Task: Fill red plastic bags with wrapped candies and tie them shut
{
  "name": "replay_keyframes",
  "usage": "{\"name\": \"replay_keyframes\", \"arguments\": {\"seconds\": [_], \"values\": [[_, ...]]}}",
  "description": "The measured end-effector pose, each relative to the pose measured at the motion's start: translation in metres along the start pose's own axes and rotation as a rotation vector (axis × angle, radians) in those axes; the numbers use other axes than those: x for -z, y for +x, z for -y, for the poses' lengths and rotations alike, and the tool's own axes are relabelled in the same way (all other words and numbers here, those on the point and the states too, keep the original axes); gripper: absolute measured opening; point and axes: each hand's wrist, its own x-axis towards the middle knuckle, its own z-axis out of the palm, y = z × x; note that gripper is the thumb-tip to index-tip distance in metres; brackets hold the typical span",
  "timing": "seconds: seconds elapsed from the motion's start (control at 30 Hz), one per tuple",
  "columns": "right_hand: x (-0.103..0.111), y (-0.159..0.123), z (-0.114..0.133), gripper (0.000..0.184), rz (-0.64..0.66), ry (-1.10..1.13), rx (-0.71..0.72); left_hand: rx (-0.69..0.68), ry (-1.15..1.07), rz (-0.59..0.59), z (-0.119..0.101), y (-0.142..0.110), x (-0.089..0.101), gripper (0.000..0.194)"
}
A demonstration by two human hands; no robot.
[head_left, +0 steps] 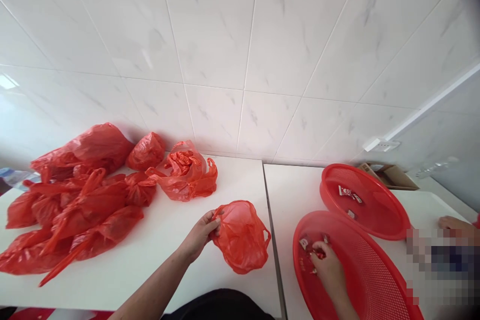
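Downward, right fingers [318, 250] inside red basket [360, 270].

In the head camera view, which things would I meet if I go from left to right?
Heap of red bags, bag stuffed with crumpled red plastic, open red bag in the left hand, gap between the tables, near red basket, another person's hand.

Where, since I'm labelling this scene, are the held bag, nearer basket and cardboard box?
Held bag [243, 242]: head view, middle of its crumpled body.
Nearer basket [375, 270]: head view, mesh side.
Cardboard box [396, 176]: head view, inside.
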Motion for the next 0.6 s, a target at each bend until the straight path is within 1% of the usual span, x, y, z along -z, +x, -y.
{"name": "replay_keyframes", "arguments": {"seconds": [0.07,0.13,0.23,0.33,0.4,0.47,0.57,0.6], "values": [[-0.001,-0.001,0.027,0.018,0.025,0.189,-0.033,0.004,0.009,-0.014,0.002,0.001,-0.001,0.039],[-0.013,-0.005,0.063,0.015,0.062,0.4,-0.029,0.019,0.012,-0.022,0.004,0.002,-0.002,0.04],[-0.046,-0.013,0.114,0.013,0.153,0.553,0.065,0.04,0.01,-0.017,0.004,0.002,-0.007,0.041],[-0.084,-0.019,0.15,0.009,0.209,0.561,0.144,0.067,0.008,0.006,0.002,0.0,-0.012,0.038],[-0.104,-0.023,0.164,0.008,0.25,0.543,0.195,0.073,0.003,0.024,0.002,0.0,-0.014,0.035],[-0.116,-0.027,0.174,0.009,0.294,0.527,0.262,0.063,-0.003,0.033,0.002,-0.001,-0.014,0.032],[-0.119,-0.031,0.177,0.018,0.328,0.506,0.348,0.053,-0.013,0.031,0.005,-0.001,-0.011,0.033],[-0.117,-0.031,0.175,0.02,0.308,0.495,0.36,0.051,-0.016,0.032,0.005,-0.001,-0.009,0.035]]}}
